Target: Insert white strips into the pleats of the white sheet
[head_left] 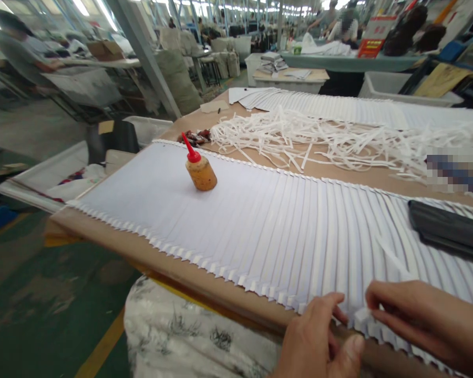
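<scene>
A long row of overlapping white sheets [236,210] covers the near side of the table, with small folded white tabs along its front edge. My left hand [319,336] rests at that front edge, its thumb and index finger apart. Just to its right, my right hand [418,315] has thumb and forefinger pinched at the edge tabs. A loose white strip [392,256] emerges from behind the right hand and appears held in it. Standing on the sheets at the left is a bottle [202,174] of amber content with a red nozzle cap.
Behind the sheets lies a tangled heap of white strips [299,136], beside a small dark-brown pile [197,137]. A black flat case [449,228] sits on the sheets at right. Farther back is another sheet row [339,107]. White fabric [193,325] hangs below the table edge.
</scene>
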`<action>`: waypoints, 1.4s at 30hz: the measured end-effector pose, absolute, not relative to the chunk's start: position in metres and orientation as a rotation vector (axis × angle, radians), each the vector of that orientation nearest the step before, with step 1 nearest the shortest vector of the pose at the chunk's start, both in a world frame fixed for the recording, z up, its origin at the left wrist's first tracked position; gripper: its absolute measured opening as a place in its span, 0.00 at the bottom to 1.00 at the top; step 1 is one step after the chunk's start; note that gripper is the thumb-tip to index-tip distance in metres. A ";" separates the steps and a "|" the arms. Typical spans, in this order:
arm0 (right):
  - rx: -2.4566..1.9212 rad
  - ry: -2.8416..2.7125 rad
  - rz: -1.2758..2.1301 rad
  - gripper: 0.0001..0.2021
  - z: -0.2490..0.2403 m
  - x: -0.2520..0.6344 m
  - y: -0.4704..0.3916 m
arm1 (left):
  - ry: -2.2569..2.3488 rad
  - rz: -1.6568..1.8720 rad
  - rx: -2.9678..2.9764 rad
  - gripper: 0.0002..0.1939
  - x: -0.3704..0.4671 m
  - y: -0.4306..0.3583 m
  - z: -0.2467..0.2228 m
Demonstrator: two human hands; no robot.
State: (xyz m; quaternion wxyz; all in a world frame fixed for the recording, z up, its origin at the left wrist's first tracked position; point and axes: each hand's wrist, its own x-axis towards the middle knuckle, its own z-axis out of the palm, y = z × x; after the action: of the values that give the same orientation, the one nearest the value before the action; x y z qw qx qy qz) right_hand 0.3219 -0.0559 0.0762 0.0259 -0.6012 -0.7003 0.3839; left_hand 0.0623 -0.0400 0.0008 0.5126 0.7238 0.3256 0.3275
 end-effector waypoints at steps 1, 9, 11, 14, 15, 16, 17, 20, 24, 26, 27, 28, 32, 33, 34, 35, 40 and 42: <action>-1.827 -2.186 1.314 0.18 0.076 0.306 -0.059 | 0.783 0.715 1.687 0.20 0.063 -0.041 0.005; -1.631 -2.334 1.401 0.19 0.059 0.255 -0.046 | 0.873 0.479 1.322 0.11 0.033 -0.043 0.031; -1.637 -2.300 1.450 0.18 0.055 0.249 -0.045 | 0.899 0.453 1.305 0.10 0.027 -0.046 0.030; -1.632 -2.182 1.566 0.15 0.058 0.243 -0.042 | 0.924 0.392 1.193 0.12 0.024 -0.047 0.026; -1.629 -2.130 1.613 0.14 0.060 0.242 -0.040 | 0.913 0.366 1.107 0.13 0.023 -0.047 0.025; -1.624 -2.064 1.670 0.14 0.062 0.241 -0.039 | 0.896 0.344 1.026 0.13 0.022 -0.046 0.024; -1.612 -1.978 1.738 0.14 0.064 0.240 -0.038 | 0.883 0.330 0.973 0.14 0.021 -0.045 0.024; -1.501 -1.631 1.991 0.17 0.070 0.235 -0.035 | 0.875 0.346 1.050 0.16 0.016 -0.043 0.026; -1.361 -1.486 2.172 0.20 0.072 0.232 -0.034 | 0.844 0.314 1.276 0.23 0.010 -0.034 0.031; -1.451 -1.577 2.067 0.18 0.072 0.236 -0.036 | 0.791 0.287 1.334 0.24 0.010 -0.031 0.031; -1.524 -1.603 1.995 0.18 0.073 0.238 -0.038 | 0.770 0.286 1.349 0.23 0.011 -0.031 0.032; -1.598 -1.604 1.935 0.18 0.073 0.241 -0.041 | 0.762 0.291 1.354 0.22 0.012 -0.032 0.032; -1.812 -1.541 1.852 0.17 0.072 0.249 -0.047 | 0.858 0.332 1.285 0.17 0.021 -0.042 0.026; -1.830 -1.551 1.828 0.16 0.070 0.250 -0.045 | 0.889 0.347 1.262 0.16 0.023 -0.044 0.024; -1.839 -1.581 1.792 0.15 0.068 0.250 -0.043 | 0.914 0.362 1.240 0.16 0.025 -0.046 0.021; -1.841 -1.630 1.744 0.14 0.066 0.250 -0.040 | 0.934 0.378 1.221 0.15 0.027 -0.047 0.019; -1.824 -2.014 1.369 0.09 0.052 0.246 -0.015 | 0.984 0.430 1.277 0.14 0.021 -0.044 0.013; -1.847 -2.149 1.176 0.09 0.048 0.245 -0.003 | 1.011 0.447 1.388 0.13 0.015 -0.042 0.012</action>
State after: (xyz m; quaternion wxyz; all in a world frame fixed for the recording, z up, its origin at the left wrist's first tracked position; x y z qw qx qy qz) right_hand 0.2453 -0.0034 0.0477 0.0368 -0.6016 -0.7000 0.3829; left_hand 0.0147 -0.0418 0.0125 0.6314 0.6066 0.4418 0.1954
